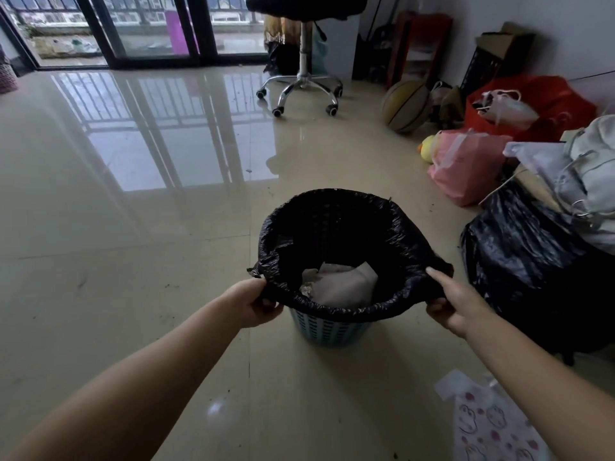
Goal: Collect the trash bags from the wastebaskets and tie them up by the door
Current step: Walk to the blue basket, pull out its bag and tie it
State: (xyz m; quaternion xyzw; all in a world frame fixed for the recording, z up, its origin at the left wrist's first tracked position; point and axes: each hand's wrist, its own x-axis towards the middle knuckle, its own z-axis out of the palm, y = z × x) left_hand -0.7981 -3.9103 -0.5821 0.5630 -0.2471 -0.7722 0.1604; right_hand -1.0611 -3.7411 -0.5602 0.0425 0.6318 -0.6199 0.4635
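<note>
A black trash bag [336, 224] lines a small light-blue perforated wastebasket [327, 329] standing on the tiled floor in front of me. White paper trash [342, 286] lies inside the bag. My left hand [256, 302] pinches the bag's rim on the near left side. On the near right side my right hand [454, 302] grips the rim, thumb on top. The rim is pulled up and outward off the basket on both sides.
A large full black bag [519, 261] with pale bags on top stands close on the right. Pink bag [462, 164], red bag [532, 104], a ball [404, 104] and boxes line the right wall. An office chair [303, 81] stands ahead, glass doors [149, 28] behind. A printed plastic bag [489, 424] lies at my lower right.
</note>
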